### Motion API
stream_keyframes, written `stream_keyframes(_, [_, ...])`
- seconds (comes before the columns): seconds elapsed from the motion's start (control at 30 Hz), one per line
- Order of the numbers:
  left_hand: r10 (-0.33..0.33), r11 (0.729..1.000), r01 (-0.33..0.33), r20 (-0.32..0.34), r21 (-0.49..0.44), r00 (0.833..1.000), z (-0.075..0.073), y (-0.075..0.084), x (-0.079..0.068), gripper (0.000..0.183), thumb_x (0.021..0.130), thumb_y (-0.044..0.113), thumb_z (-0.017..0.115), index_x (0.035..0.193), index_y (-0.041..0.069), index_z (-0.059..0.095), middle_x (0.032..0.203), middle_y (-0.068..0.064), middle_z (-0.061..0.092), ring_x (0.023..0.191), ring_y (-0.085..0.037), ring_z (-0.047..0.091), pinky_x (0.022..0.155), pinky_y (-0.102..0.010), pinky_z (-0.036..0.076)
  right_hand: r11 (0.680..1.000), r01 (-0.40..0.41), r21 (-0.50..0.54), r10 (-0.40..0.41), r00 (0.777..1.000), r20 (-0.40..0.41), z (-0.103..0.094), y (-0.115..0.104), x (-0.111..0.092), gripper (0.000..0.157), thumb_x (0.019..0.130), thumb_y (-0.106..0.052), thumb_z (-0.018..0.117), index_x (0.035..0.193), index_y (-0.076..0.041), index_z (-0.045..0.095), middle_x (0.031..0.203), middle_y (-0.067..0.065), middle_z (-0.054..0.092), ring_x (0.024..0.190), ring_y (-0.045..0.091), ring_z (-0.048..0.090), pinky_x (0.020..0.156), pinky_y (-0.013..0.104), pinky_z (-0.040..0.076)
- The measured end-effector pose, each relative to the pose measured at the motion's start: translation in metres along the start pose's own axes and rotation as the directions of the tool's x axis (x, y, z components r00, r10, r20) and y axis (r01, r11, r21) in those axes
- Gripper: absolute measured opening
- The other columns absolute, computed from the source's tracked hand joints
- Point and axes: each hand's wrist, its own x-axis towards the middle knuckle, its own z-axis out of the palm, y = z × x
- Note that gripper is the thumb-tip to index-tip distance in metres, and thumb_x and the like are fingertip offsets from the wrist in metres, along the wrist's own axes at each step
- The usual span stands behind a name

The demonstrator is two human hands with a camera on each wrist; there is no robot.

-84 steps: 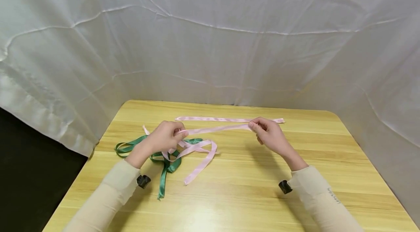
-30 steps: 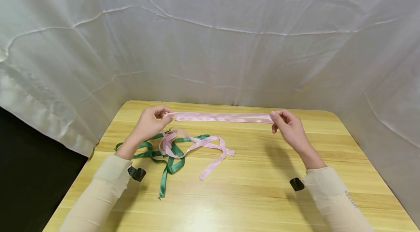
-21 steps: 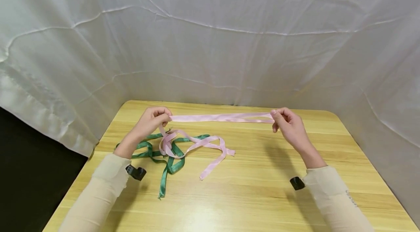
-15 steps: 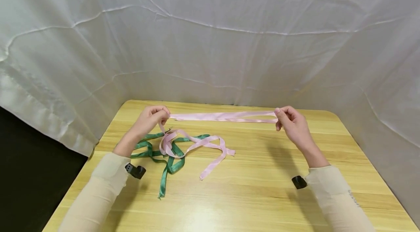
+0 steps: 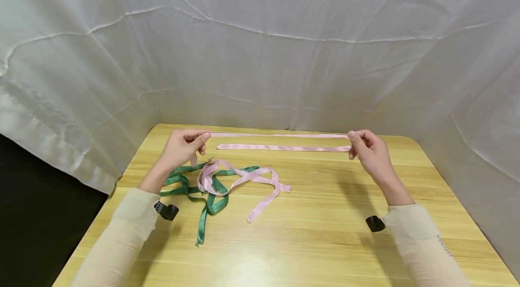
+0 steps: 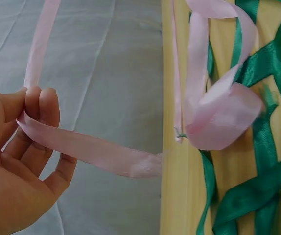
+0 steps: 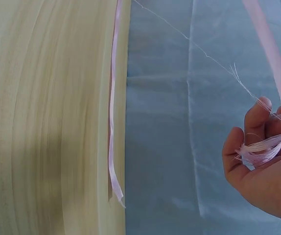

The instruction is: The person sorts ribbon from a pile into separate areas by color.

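Between my two hands a pink ribbon (image 5: 276, 135) is stretched nearly level above the far part of the table. My left hand (image 5: 183, 148) pinches it near one end; a short tail hangs below the fingers, plain in the left wrist view. At the other end my right hand (image 5: 370, 151) pinches it between thumb and fingers. In the right wrist view that end (image 7: 263, 149) is frayed, with a loose thread trailing from it. Beneath the held ribbon, a second pink ribbon (image 5: 280, 147) lies straight on the table.
Front left, a loose pink ribbon (image 5: 262, 205) lies tangled over curled green ribbon (image 5: 201, 228) on the wooden table (image 5: 308, 242). A pale curtain (image 5: 260, 75) hangs behind the table's far edge. Dark space (image 5: 36, 215) borders the left side.
Over these frames both hands move up and apart, drawing the held pink ribbon out straight. In the last half second it rises away from the ribbon lying on the table.
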Motion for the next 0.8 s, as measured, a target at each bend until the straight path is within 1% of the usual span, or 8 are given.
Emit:
stream_keyframes(0.07, [0.014, 1.0, -0.014, -0.002, -0.025, 1.0, 0.0, -0.003, -0.001, 0.027, 0.106, 0.014, 0.064, 0.12, -0.005, 0.076, 0.074, -0.01, 0.072, 0.055, -0.022, 0.068, 0.06, -0.029, 0.06, 1.0, -0.008, 0.004, 0.008, 1.0, 0.003, 0.0, 0.002, 0.002, 0.024, 0.108, -0.034, 0.06, 0.101, -0.012, 0.063, 0.07, -0.006, 0.057, 0.064, 0.009, 0.063, 0.066, 0.023, 0.055])
stream_keyframes(0.2, [0.011, 0.996, -0.009, 0.02, -0.094, 1.0, 0.0, -0.007, -0.001, 0.03, 0.106, 0.013, 0.063, 0.125, -0.008, 0.072, 0.078, 0.001, 0.075, 0.071, -0.011, 0.074, 0.073, -0.027, 0.062, 0.999, -0.031, 0.008, 0.031, 1.0, 0.003, 0.001, 0.008, 0.005, 0.023, 0.109, -0.032, 0.059, 0.1, -0.012, 0.062, 0.067, -0.006, 0.055, 0.063, 0.009, 0.062, 0.067, 0.021, 0.056])
stream_keyframes(0.27, [-0.019, 0.99, 0.024, 0.034, -0.141, 0.999, 0.0, -0.01, -0.001, 0.032, 0.107, 0.014, 0.063, 0.127, -0.01, 0.07, 0.081, 0.006, 0.075, 0.075, -0.01, 0.075, 0.079, -0.026, 0.062, 0.999, -0.04, 0.008, 0.04, 0.999, -0.001, 0.002, 0.01, 0.006, 0.023, 0.109, -0.032, 0.059, 0.1, -0.011, 0.062, 0.067, -0.006, 0.056, 0.061, 0.008, 0.063, 0.067, 0.021, 0.057])
stream_keyframes(0.33, [-0.057, 0.978, 0.066, 0.048, -0.197, 0.997, 0.0, -0.011, -0.001, 0.033, 0.107, 0.014, 0.063, 0.127, -0.011, 0.069, 0.084, 0.006, 0.075, 0.077, -0.009, 0.075, 0.085, -0.025, 0.061, 0.999, -0.047, 0.011, 0.047, 0.999, -0.001, 0.003, 0.011, 0.006, 0.025, 0.109, -0.033, 0.059, 0.101, -0.009, 0.061, 0.067, -0.007, 0.058, 0.06, 0.008, 0.063, 0.067, 0.021, 0.058])
stream_keyframes(0.5, [-0.136, 0.936, 0.147, 0.058, -0.321, 0.989, 0.0, -0.012, 0.0, 0.035, 0.107, 0.018, 0.062, 0.122, -0.013, 0.07, 0.095, 0.004, 0.078, 0.087, -0.011, 0.074, 0.091, -0.025, 0.06, 0.999, -0.044, 0.001, 0.044, 0.999, 0.008, 0.003, 0.009, 0.004, 0.035, 0.109, -0.034, 0.058, 0.107, 0.001, 0.06, 0.068, -0.008, 0.062, 0.061, 0.008, 0.065, 0.068, 0.021, 0.059])
stream_keyframes(0.6, [-0.165, 0.939, 0.169, 0.041, -0.3, 0.985, 0.0, -0.01, 0.003, 0.039, 0.107, 0.022, 0.064, 0.123, -0.013, 0.07, 0.098, 0.009, 0.078, 0.09, -0.011, 0.073, 0.09, -0.024, 0.06, 0.999, -0.04, -0.014, 0.04, 0.999, 0.011, 0.003, 0.008, 0.004, 0.039, 0.109, -0.035, 0.057, 0.111, 0.004, 0.059, 0.069, -0.008, 0.062, 0.062, 0.009, 0.066, 0.069, 0.021, 0.059])
stream_keyframes(0.67, [-0.181, 0.953, 0.179, 0.014, -0.243, 0.983, 0.001, -0.008, 0.004, 0.04, 0.106, 0.023, 0.066, 0.126, -0.011, 0.07, 0.098, 0.013, 0.078, 0.091, -0.011, 0.073, 0.089, -0.023, 0.06, 0.999, -0.042, -0.027, 0.043, 0.999, 0.012, 0.003, 0.007, 0.003, 0.04, 0.109, -0.036, 0.057, 0.111, 0.003, 0.059, 0.07, -0.007, 0.062, 0.063, 0.01, 0.066, 0.069, 0.021, 0.059])
stream_keyframes(0.8, [-0.194, 0.973, 0.186, -0.047, -0.136, 0.98, 0.004, -0.007, 0.006, 0.037, 0.104, 0.021, 0.068, 0.134, -0.002, 0.07, 0.089, 0.018, 0.075, 0.085, -0.006, 0.073, 0.083, -0.019, 0.058, 0.998, -0.047, -0.051, 0.048, 0.999, 0.012, 0.002, 0.009, 0.005, 0.038, 0.108, -0.039, 0.058, 0.107, -0.002, 0.06, 0.07, -0.007, 0.061, 0.064, 0.009, 0.067, 0.069, 0.022, 0.059])
